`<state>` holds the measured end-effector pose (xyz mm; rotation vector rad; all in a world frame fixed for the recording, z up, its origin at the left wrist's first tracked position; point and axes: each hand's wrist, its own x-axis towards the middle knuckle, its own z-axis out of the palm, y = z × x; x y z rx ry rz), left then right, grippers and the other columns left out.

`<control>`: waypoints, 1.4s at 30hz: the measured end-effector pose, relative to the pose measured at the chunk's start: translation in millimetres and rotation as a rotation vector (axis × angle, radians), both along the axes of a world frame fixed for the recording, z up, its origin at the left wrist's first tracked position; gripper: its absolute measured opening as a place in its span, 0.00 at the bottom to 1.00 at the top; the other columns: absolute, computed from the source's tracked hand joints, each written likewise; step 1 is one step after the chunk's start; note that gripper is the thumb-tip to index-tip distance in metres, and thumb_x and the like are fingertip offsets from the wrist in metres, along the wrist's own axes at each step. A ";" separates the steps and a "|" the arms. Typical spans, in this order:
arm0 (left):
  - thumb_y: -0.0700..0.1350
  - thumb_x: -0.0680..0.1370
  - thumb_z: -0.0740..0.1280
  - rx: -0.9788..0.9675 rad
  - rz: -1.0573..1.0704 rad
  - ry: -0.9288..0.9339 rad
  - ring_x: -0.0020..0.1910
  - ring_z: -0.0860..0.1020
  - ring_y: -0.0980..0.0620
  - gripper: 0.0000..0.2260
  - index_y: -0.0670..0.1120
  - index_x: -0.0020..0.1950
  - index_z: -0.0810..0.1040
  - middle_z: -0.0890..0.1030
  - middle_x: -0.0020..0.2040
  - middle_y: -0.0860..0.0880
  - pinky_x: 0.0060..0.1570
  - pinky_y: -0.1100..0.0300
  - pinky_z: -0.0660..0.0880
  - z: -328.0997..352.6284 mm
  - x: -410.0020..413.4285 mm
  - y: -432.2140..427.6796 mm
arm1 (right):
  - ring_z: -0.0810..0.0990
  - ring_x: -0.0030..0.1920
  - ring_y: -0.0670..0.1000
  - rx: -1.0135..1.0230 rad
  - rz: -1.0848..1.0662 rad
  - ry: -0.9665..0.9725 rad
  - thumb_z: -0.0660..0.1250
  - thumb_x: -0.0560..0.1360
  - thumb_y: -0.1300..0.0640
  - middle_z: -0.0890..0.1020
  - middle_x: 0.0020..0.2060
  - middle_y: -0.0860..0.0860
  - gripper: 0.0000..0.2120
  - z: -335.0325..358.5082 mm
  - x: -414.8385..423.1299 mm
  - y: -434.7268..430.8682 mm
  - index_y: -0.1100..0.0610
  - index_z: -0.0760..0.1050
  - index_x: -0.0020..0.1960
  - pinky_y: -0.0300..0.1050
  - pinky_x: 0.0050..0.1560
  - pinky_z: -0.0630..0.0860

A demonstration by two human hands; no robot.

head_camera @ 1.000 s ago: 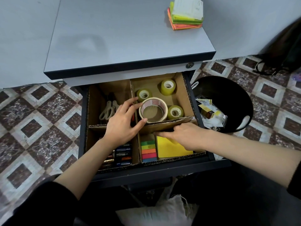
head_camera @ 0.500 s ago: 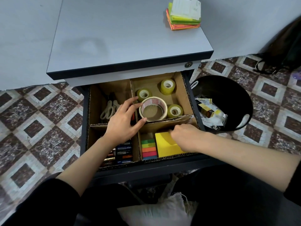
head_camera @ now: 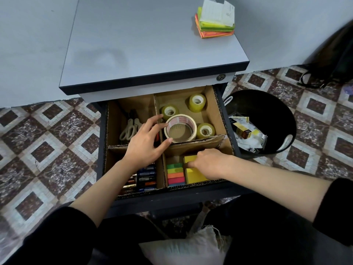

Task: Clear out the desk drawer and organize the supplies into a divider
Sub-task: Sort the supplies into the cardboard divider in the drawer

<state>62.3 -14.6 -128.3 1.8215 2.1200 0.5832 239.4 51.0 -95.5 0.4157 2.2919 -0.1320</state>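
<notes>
The right hand (head_camera: 208, 163) covers the right half of the yellow sticky pad (head_camera: 193, 175) in the near-right compartment of the divider (head_camera: 215, 139). Its fingertips are tucked out of sight, so its grip cannot be judged. The left hand (head_camera: 142, 148) hides the crossing of the cardboard walls and part of the scissors (head_camera: 131, 123), whose blades vanish into shadow at the divider's far-left corner. Print on the masking tape roll (head_camera: 180, 129) and the batteries (head_camera: 146, 174) is too small to read. A dark bag (head_camera: 336, 60) is cut off by the right edge.
</notes>
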 end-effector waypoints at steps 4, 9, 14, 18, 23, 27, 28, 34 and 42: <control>0.64 0.72 0.56 0.001 -0.005 -0.023 0.71 0.64 0.50 0.29 0.50 0.68 0.70 0.61 0.74 0.53 0.59 0.52 0.69 0.0 -1.7 0.6 | 0.74 0.57 0.58 -0.087 -0.072 0.015 0.53 0.78 0.69 0.71 0.60 0.58 0.33 3.4 3.1 1.6 0.45 0.51 0.76 0.46 0.48 0.72; 0.65 0.72 0.56 -0.023 -0.010 -0.118 0.68 0.67 0.51 0.28 0.50 0.67 0.71 0.62 0.73 0.54 0.60 0.52 0.70 1.8 -4.3 -0.4 | 0.74 0.52 0.56 -0.153 -0.192 0.080 0.54 0.76 0.70 0.71 0.54 0.57 0.34 5.8 15.0 4.4 0.46 0.52 0.76 0.46 0.49 0.73; 0.52 0.78 0.63 -0.065 0.015 -0.190 0.68 0.66 0.52 0.17 0.49 0.65 0.73 0.65 0.71 0.52 0.61 0.60 0.63 14.2 -3.4 4.9 | 0.76 0.55 0.58 -0.044 -0.206 0.247 0.59 0.77 0.62 0.77 0.56 0.57 0.21 15.3 22.3 4.7 0.52 0.69 0.68 0.47 0.46 0.71; 0.53 0.78 0.63 -0.076 0.004 -0.134 0.65 0.70 0.52 0.15 0.48 0.60 0.77 0.74 0.65 0.50 0.61 0.56 0.68 39.4 -3.9 13.6 | 0.78 0.51 0.56 0.057 -0.250 0.504 0.61 0.76 0.58 0.80 0.49 0.54 0.07 30.8 25.0 14.9 0.55 0.77 0.51 0.48 0.44 0.73; 0.46 0.77 0.66 0.026 -0.012 -0.129 0.48 0.78 0.53 0.08 0.44 0.51 0.82 0.82 0.49 0.49 0.53 0.54 0.75 84.1 4.8 30.8 | 0.77 0.51 0.53 0.081 -0.326 0.686 0.62 0.77 0.55 0.81 0.47 0.52 0.06 58.1 33.0 33.2 0.54 0.77 0.49 0.46 0.47 0.74; 0.44 0.77 0.67 0.094 -0.014 -0.137 0.48 0.77 0.56 0.07 0.44 0.50 0.83 0.82 0.48 0.52 0.54 0.60 0.74 109.5 11.6 57.5 | 0.77 0.49 0.49 0.092 -0.415 0.774 0.63 0.77 0.53 0.81 0.47 0.50 0.09 75.7 47.2 51.2 0.52 0.76 0.55 0.41 0.45 0.70; 0.44 0.77 0.66 0.113 -0.015 -0.128 0.49 0.77 0.57 0.08 0.44 0.51 0.83 0.82 0.49 0.53 0.54 0.62 0.73 119.6 11.9 69.0 | 0.77 0.47 0.48 0.102 -0.437 0.803 0.63 0.77 0.53 0.81 0.47 0.49 0.10 82.7 50.1 58.3 0.52 0.76 0.56 0.39 0.43 0.68; 0.46 0.75 0.68 0.244 -0.064 -0.016 0.49 0.77 0.55 0.08 0.46 0.53 0.82 0.81 0.53 0.50 0.54 0.61 0.73 158.7 12.1 136.7 | 0.78 0.50 0.49 0.149 -0.599 0.893 0.65 0.76 0.50 0.82 0.47 0.48 0.10 96.0 70.0 95.7 0.50 0.76 0.56 0.43 0.48 0.75; 0.46 0.70 0.74 0.010 -0.161 0.171 0.72 0.62 0.50 0.33 0.44 0.72 0.66 0.65 0.73 0.47 0.67 0.63 0.57 191.8 20.3 237.0 | 0.79 0.48 0.48 0.143 -0.686 0.949 0.65 0.76 0.51 0.82 0.45 0.48 0.08 93.6 88.2 131.8 0.50 0.77 0.54 0.45 0.48 0.76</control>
